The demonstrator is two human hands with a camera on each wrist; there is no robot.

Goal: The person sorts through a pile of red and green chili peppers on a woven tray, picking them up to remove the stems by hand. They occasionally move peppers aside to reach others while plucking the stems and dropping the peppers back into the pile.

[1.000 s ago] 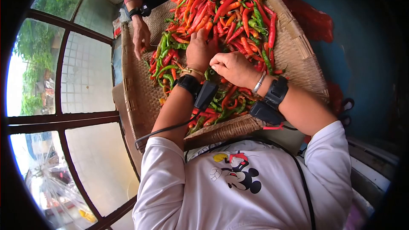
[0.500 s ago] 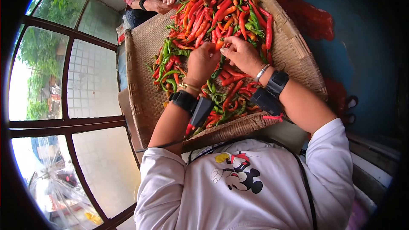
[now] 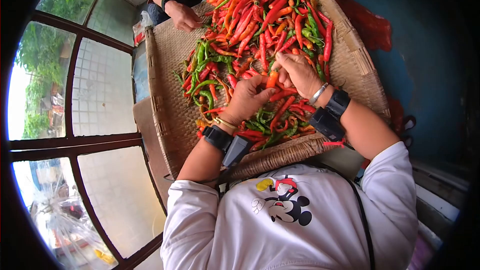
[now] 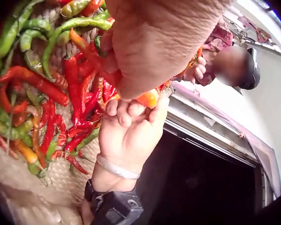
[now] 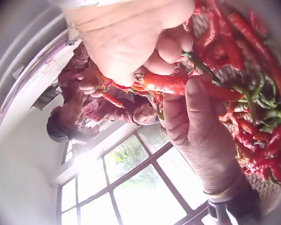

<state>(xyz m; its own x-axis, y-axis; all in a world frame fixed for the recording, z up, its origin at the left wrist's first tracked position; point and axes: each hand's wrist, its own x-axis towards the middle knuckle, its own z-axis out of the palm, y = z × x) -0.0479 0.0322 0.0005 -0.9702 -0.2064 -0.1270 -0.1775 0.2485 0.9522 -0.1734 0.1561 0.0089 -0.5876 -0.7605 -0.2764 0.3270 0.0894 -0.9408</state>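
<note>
An orange-red chili (image 3: 272, 78) is held between both hands above the woven tray. The left hand (image 3: 245, 99) pinches its lower part between thumb and fingers; in the right wrist view that hand (image 5: 199, 126) grips the chili (image 5: 166, 84) from below. At the chili's stem end, the right hand (image 3: 300, 74) has its fingertips curled in. The left wrist view shows the right hand (image 4: 126, 136) palm up, fingers bent beside the orange chili (image 4: 148, 98). Red chilies (image 3: 245, 20) and green chilies (image 3: 202, 57) lie piled around the hands.
The woven tray's rim (image 3: 355, 45) runs down the right side. Across the tray, another person's hand (image 3: 183, 16) hangs over the far left edge, a second touches the pile's top. A window (image 3: 102, 87) stands at left, a red bag (image 3: 367, 25) at right.
Both hands have moved slightly down and right, with an orange chili between them. The other person's hands, together half a second ago, are now apart, one over the pile.
</note>
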